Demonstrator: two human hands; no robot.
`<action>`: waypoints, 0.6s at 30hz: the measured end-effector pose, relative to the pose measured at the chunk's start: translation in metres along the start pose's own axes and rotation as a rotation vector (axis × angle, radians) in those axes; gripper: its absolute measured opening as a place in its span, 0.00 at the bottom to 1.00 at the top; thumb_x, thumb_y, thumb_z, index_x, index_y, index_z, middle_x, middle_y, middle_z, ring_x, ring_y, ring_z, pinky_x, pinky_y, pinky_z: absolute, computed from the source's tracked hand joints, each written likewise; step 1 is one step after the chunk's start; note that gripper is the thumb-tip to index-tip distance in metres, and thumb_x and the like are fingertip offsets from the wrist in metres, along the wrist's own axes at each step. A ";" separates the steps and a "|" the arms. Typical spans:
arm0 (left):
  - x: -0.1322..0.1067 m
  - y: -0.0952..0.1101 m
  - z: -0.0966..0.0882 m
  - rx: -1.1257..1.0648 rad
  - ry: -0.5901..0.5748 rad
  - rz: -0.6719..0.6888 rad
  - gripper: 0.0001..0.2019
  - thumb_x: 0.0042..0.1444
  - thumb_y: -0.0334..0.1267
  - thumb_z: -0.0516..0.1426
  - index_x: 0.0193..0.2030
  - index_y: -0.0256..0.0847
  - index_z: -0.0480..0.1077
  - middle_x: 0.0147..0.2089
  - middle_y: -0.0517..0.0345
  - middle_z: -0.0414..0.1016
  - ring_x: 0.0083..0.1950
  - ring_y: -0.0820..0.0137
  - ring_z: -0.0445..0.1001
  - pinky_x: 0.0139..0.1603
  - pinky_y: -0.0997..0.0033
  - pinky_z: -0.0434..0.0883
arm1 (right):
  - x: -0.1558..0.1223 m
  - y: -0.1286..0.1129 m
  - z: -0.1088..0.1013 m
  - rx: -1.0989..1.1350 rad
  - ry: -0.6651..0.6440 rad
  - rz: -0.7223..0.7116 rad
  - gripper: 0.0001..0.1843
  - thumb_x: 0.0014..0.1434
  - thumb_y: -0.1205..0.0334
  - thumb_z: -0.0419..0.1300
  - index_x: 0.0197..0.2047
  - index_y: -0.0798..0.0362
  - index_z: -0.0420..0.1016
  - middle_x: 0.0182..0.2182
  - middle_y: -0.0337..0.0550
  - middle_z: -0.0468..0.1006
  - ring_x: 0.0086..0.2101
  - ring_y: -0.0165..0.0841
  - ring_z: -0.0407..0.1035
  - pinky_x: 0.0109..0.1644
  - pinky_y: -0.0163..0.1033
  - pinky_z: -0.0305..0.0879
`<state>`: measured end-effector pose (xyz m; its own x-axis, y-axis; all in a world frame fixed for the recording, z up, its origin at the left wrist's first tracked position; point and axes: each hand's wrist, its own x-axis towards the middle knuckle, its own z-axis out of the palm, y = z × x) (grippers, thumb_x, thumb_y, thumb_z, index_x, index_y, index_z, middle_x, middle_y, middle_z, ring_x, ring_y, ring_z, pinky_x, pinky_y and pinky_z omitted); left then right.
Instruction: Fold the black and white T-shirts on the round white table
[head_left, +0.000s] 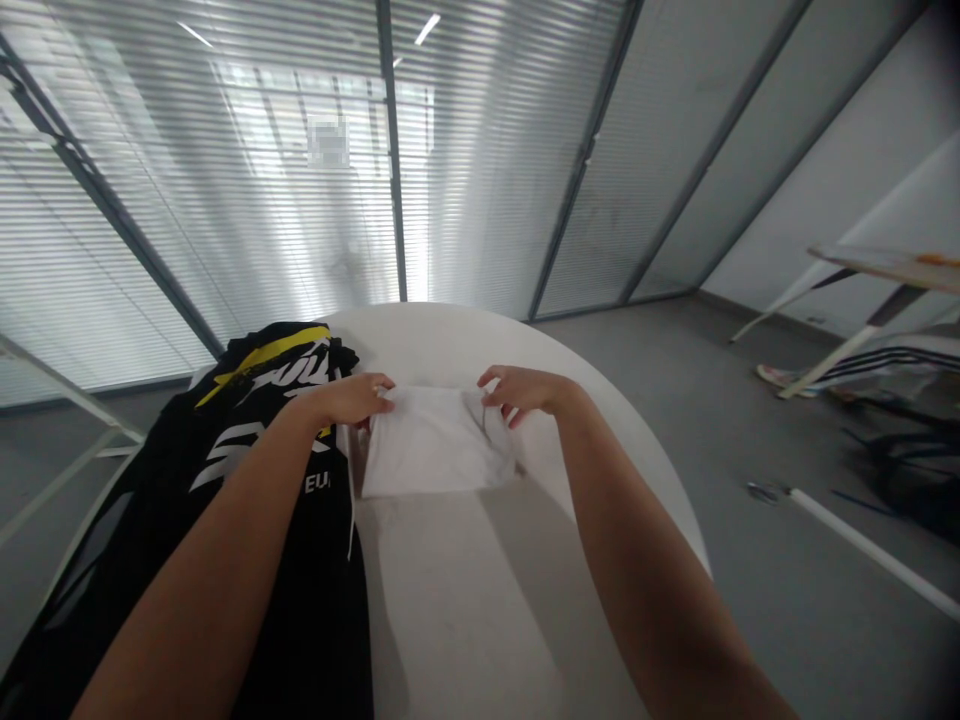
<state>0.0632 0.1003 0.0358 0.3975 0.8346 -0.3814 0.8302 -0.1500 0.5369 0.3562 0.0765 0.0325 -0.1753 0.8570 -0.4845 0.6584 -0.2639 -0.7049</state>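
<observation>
the left hand (345,400) is half closed, pinching the top left corner of a folded white cloth (439,445). the right hand (525,392) is curled the same way, pinching the top right corner. the cloth lies flat on a round white table (450,340), its long axis running side to side between the hands. a black shirt (307,600) with yellow and white print lies against it at 9 o'clock. a glass wall with blinds (487,180) stands at 12 o'clock. a second table (892,265) stands at 2 o'clock, and a white rod (870,550) lies on the grey floor (750,620) at 4 o'clock.
</observation>
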 end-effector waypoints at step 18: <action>0.015 -0.017 -0.002 0.182 0.250 0.000 0.24 0.57 0.45 0.50 0.59 0.40 0.64 0.46 0.47 0.76 0.41 0.61 0.77 0.44 0.64 0.71 | 0.010 0.015 -0.008 -0.109 0.092 0.101 0.19 0.59 0.63 0.59 0.54 0.53 0.65 0.34 0.47 0.77 0.26 0.31 0.72 0.31 0.39 0.73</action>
<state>0.0544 0.1161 0.0222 0.3075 0.9357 -0.1728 0.8957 -0.2233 0.3845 0.3706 0.0846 0.0210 -0.0400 0.8668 -0.4970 0.7458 -0.3051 -0.5921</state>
